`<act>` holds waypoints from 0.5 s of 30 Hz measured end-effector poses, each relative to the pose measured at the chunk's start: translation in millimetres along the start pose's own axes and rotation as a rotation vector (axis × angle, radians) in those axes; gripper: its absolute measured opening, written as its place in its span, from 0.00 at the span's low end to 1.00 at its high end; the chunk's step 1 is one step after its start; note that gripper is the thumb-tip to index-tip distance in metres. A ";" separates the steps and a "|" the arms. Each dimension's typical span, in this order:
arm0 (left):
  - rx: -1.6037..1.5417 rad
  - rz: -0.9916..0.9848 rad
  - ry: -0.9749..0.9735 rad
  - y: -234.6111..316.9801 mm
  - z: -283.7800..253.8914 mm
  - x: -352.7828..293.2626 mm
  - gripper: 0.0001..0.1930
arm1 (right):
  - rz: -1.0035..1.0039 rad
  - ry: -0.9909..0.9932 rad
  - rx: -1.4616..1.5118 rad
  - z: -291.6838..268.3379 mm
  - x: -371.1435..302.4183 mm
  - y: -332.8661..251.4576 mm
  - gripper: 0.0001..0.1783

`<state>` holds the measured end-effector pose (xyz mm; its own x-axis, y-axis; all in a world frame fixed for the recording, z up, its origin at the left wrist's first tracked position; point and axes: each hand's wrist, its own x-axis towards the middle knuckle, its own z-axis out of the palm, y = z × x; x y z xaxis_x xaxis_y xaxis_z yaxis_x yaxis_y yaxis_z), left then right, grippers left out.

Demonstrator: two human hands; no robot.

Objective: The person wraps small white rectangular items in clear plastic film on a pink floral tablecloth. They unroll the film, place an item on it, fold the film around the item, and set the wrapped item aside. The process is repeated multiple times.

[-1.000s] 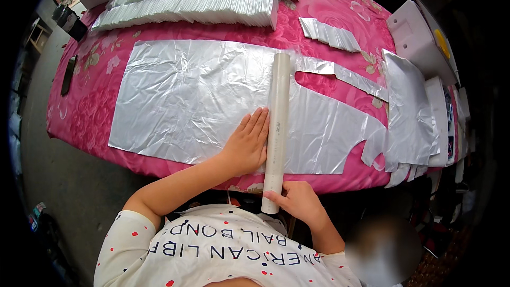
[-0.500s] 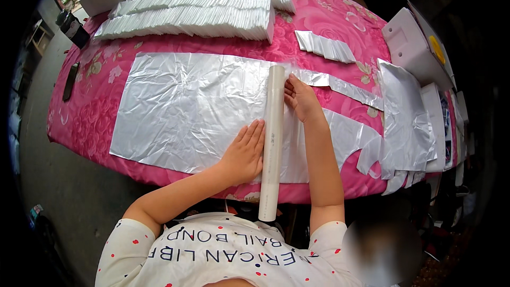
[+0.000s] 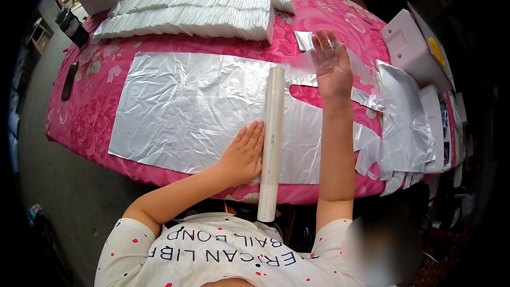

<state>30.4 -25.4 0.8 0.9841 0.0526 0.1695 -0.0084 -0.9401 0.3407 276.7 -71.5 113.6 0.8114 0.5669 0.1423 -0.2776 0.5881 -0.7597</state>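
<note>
A large silver plastic sheet (image 3: 180, 111) lies spread across the table, with cut-out, strap-like strips at its right end. Across it rests a long pale tube (image 3: 272, 133), its near end jutting past the table edge. My left hand (image 3: 243, 153) lies flat on the sheet, fingertips against the tube's left side. Raised over the far right part of the sheet, my right hand (image 3: 333, 66) has its palm showing and fingers stretched out. A thin see-through film (image 3: 301, 64) spans from the tube's far end to this hand and beyond; how it touches the fingers is unclear.
Rows of folded white packets (image 3: 186, 16) fill the far left. A smaller folded silver stack (image 3: 304, 41) is partly behind my right hand. More silver sheets (image 3: 406, 122) and a white foam box (image 3: 406, 42) stand right. A dark flat object (image 3: 69, 81) lies left on the pink floral tablecloth (image 3: 85, 111).
My right hand has left the tube's far end, moving right and away from me, its fingers now stretched. See-through film now spreads around it. My left hand stays in place.
</note>
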 end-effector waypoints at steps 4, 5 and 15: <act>-0.014 0.030 -0.026 3.0 -3.1 3.6 0.32 | -0.086 -0.299 -0.529 70.2 -29.5 68.4 0.25; -0.004 0.039 -0.068 2.2 -2.7 4.9 0.32 | -0.090 -0.358 -0.627 79.7 -37.0 93.4 0.25; -0.002 0.088 0.128 1.0 -0.3 -0.8 0.34 | -0.036 -0.889 -1.471 130.1 -108.1 220.9 0.37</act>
<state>29.6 -26.3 1.3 0.9490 0.0124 0.3150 -0.0942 -0.9424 0.3209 60.8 72.2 13.0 0.1532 0.9859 0.0667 0.8134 -0.0875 -0.5750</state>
